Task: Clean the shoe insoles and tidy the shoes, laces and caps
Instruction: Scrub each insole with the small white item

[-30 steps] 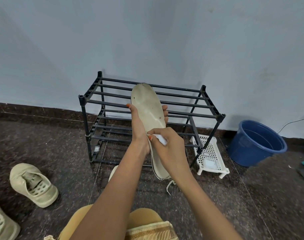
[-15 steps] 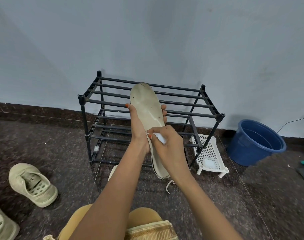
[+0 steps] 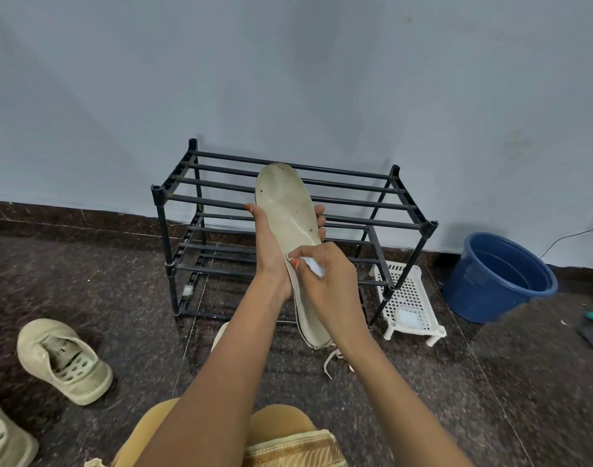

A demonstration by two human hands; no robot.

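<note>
Dark floor (image 3: 490, 382), black rack (image 3: 162, 237) behind: left hand (image 3: 271, 251) gripping insole (image 3: 285, 203) upright, right hand (image 3: 332, 281) pinching white wipe (image 3: 313, 266); hard rubbing likely risking folding it.

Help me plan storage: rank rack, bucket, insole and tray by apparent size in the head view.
1. rack
2. bucket
3. insole and tray: unranked; the insole looks longer, but it is held nearer the camera.

Left hand (image 3: 271, 254) holds insole (image 3: 288, 210); right hand (image 3: 328, 281) wipes it.
</note>
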